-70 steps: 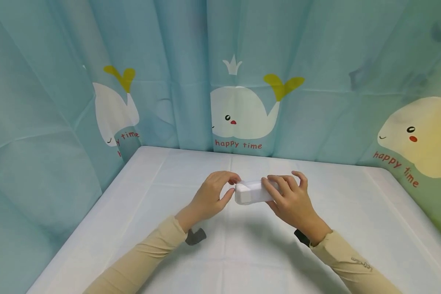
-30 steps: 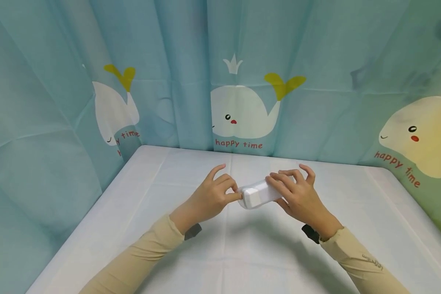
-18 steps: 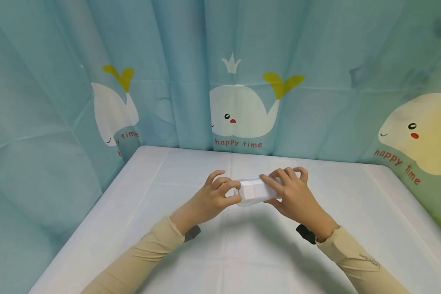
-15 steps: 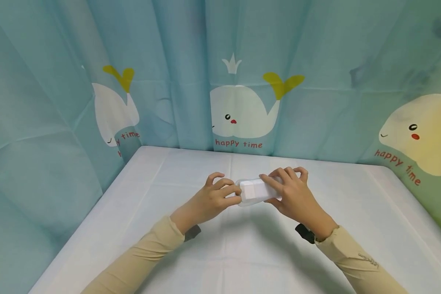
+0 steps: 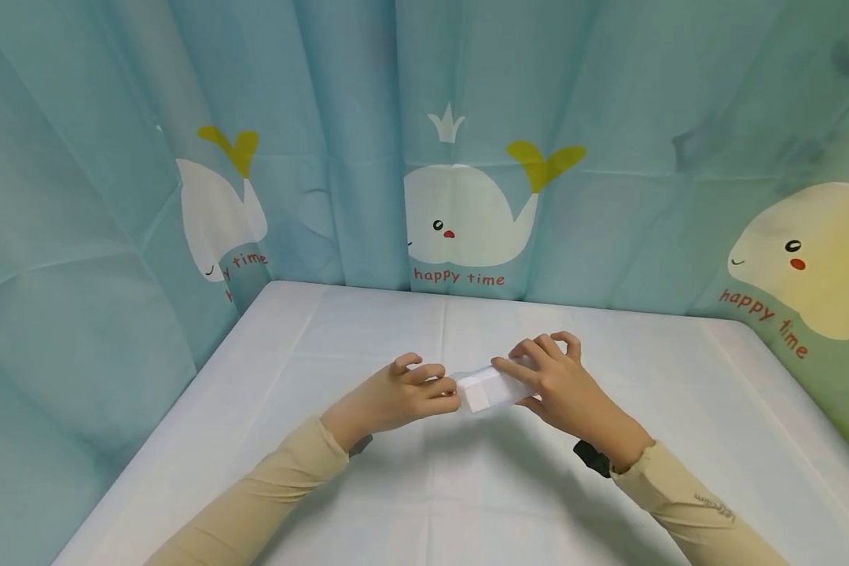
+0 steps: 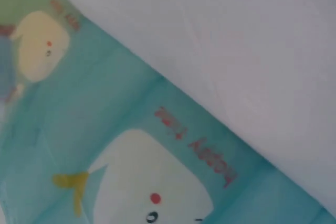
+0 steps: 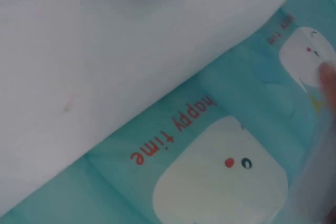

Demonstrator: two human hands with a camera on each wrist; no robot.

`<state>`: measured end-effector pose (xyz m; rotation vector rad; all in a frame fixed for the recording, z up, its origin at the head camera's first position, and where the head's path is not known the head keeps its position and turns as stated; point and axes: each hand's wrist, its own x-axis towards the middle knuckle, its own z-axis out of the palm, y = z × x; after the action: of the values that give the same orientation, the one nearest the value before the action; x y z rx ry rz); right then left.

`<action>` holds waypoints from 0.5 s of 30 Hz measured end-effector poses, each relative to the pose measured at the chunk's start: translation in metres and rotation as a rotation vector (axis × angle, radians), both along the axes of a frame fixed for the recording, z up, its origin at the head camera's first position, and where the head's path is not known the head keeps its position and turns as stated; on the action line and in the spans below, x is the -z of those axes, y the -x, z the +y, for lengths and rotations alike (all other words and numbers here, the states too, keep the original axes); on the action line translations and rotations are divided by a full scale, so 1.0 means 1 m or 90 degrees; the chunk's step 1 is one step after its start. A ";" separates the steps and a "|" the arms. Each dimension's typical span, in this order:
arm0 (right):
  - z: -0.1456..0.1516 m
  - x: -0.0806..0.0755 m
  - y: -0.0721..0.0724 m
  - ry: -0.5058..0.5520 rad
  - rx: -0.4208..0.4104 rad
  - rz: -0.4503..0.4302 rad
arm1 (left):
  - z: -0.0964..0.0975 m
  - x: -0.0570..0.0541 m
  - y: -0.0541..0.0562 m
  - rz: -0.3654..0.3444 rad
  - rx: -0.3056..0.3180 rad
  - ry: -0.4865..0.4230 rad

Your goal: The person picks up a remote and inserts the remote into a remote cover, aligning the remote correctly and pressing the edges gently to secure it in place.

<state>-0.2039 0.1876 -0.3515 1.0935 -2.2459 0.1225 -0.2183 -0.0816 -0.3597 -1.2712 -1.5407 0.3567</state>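
Note:
A small white oblong box point(image 5: 490, 390) with a clear plastic layer at its left end is held above the table, tilted with that end lower. My right hand point(image 5: 559, 387) grips its right part, fingers over the top and thumb underneath. At the left end, my left hand point(image 5: 399, 397) pinches the clear plastic between curled fingers and thumb. A blurred pale piece of the box point(image 7: 317, 177) and a fingertip point(image 7: 328, 85) show at the right wrist view's right edge. Neither the left hand nor the box is recognisable in the left wrist view.
A white-covered table point(image 5: 368, 503) lies under both hands. Around its far and side edges hangs a blue-green curtain point(image 5: 361, 220) printed with whales. Dark wrist devices show below both wrists, including one point(image 5: 593, 457) on the right.
Both hands and the box have come lower and nearer. The box's left end has tipped down. Earlier, the left fingers went from loosely beside that end to pinching at it.

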 end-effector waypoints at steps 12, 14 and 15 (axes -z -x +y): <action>-0.009 0.010 -0.007 -0.063 0.036 0.007 | 0.003 0.008 0.002 -0.189 0.020 -0.055; -0.011 0.010 -0.008 -0.064 0.060 0.013 | 0.006 0.008 -0.003 -0.281 0.037 -0.076; -0.010 0.011 -0.008 -0.066 0.072 0.017 | 0.008 0.008 -0.006 -0.317 0.042 -0.089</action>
<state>-0.1962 0.1772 -0.3620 1.0118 -2.3061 -0.0549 -0.2123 -0.0739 -0.3678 -1.3585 -1.8938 -0.1240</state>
